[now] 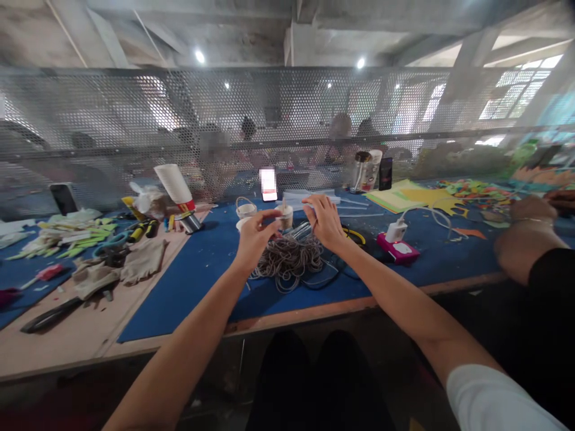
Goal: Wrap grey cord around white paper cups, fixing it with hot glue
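My left hand (254, 239) is raised over the left side of a tangled heap of grey-brown cord (290, 260). Its thumb and index finger are bent with a gap between them, and I see nothing held there. Across from it, my right hand (326, 222) hovers above the heap's right side, fingers stretched toward the left and apart. Beyond and between my hands stands a small pale cup (286, 216) with something upright in it. Another white cup with a looped handle (246, 209) is behind my left hand. Clear plastic (302, 231) lies beside the cord.
A lit phone (268, 184) leans against the perforated metal screen (287, 114). Stacked paper cups (173, 184), gloves (144, 261) and foam strips (94, 230) lie left. A magenta box with a white plug (398, 248) and yellow sheets (413, 196) lie right, near another person's arm (516, 245).
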`<act>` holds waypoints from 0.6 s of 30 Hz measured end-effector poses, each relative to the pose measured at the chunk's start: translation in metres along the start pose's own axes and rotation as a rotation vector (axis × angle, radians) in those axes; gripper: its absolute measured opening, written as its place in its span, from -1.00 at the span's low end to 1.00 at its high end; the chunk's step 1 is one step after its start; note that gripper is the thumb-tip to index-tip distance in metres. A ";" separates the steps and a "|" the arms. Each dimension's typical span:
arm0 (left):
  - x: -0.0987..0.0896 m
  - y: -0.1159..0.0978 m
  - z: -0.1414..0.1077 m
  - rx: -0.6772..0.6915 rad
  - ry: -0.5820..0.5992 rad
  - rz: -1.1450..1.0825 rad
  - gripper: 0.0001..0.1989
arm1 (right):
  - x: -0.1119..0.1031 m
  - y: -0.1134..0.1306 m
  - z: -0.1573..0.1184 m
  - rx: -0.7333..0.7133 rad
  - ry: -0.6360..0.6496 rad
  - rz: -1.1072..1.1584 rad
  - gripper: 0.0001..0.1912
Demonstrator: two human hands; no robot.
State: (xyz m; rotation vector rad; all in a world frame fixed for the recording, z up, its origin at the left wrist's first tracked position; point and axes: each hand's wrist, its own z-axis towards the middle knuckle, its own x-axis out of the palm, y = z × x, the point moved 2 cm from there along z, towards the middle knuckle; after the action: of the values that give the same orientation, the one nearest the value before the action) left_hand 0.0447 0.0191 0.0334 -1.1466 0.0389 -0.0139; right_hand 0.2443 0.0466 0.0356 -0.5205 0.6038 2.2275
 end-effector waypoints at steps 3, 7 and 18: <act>0.017 0.005 -0.009 -0.162 0.299 -0.177 -0.62 | 0.004 0.007 -0.003 -0.057 0.054 -0.051 -0.65; 0.028 0.016 -0.014 -0.262 0.391 -0.275 -0.63 | 0.008 0.014 -0.006 -0.123 0.105 -0.110 -0.65; 0.026 0.019 -0.014 -0.334 0.492 -0.178 -0.68 | 0.007 0.018 -0.007 -0.146 0.094 -0.125 -0.67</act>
State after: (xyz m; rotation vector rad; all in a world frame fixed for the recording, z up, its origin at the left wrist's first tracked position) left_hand 0.0698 0.0129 0.0096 -1.4551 0.3875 -0.4630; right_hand 0.2277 0.0354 0.0310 -0.7204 0.4458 2.1477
